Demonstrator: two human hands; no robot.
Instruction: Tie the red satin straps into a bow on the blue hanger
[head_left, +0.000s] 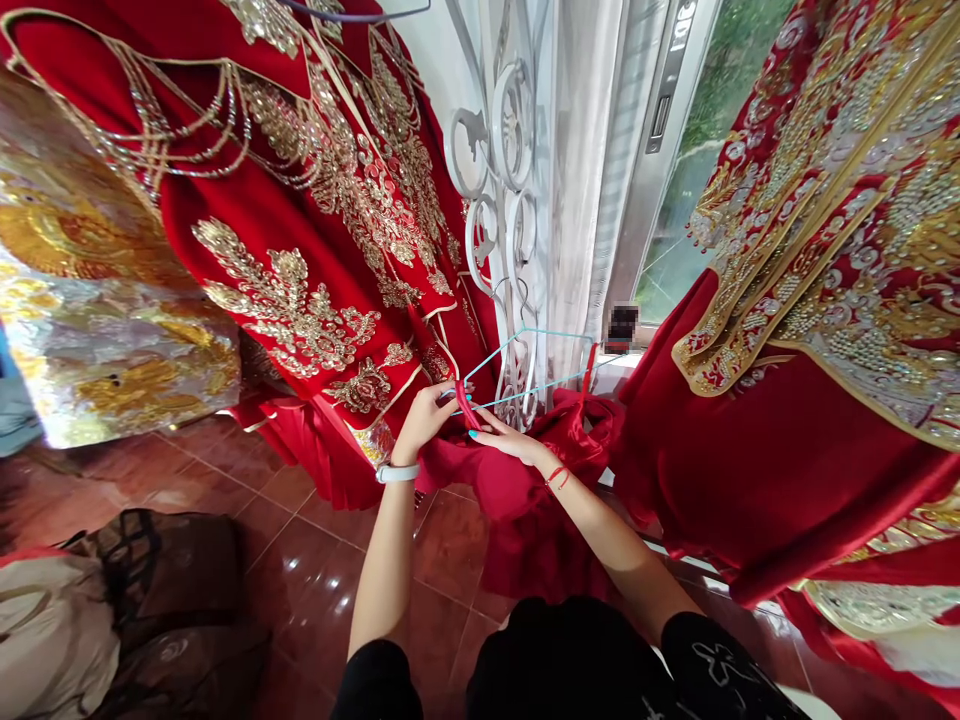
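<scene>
A thin light-blue wire hanger (493,353) is at the middle of the head view, in front of the white scrollwork. Dark red cloth (517,490) hangs down below it. A narrow red band (466,408) of cloth lies over the hanger's near left end. My left hand (431,418), above a white wristband, pinches that band from the left side. My right hand (508,440), with a red string bracelet at its wrist, has its fingers against the band's lower right side. At the hanger's far end hangs a red strap (590,368).
Red gowns with gold embroidery hang at left (292,300) and right (825,230). A white metal scroll stand (514,120) rises beside a window frame (664,120). Dark bags (172,570) and a beige bag (52,620) sit on the red tiled floor (315,560).
</scene>
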